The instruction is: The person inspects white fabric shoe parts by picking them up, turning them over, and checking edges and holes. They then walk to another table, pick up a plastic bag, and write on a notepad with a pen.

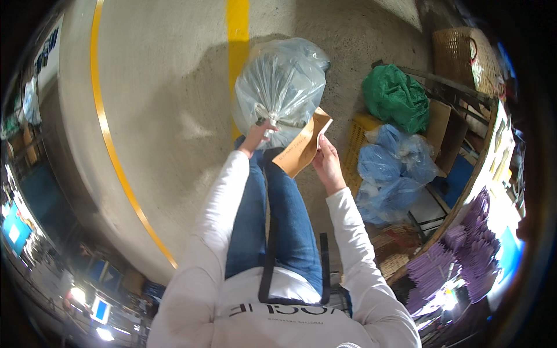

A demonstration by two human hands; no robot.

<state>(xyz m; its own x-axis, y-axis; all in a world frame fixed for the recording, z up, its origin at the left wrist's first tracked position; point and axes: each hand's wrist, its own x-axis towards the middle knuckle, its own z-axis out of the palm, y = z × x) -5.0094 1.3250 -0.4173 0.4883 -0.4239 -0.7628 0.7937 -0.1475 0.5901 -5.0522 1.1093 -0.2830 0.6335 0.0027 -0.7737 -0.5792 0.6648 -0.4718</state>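
A large, full clear plastic bag (pixel 284 75) stands on the floor in front of my legs, its neck gathered and twisted. My left hand (pixel 258 137) is closed around that gathered neck. In my right hand (pixel 328 161) is a brown piece of cardboard (pixel 301 145) with writing on it, pinched at its right edge. The cardboard is bent and overlaps the bag's near right side. What fills the bag cannot be made out through the cloudy plastic.
Yellow lines (pixel 237 35) run along the concrete floor. To the right are a green sack (pixel 395 97), a yellow crate (pixel 355 142) and blue plastic bags (pixel 386 165). A wicker basket (pixel 458 58) stands at the far right. Purple stacked pieces (pixel 432 269) lie on a table nearer me.
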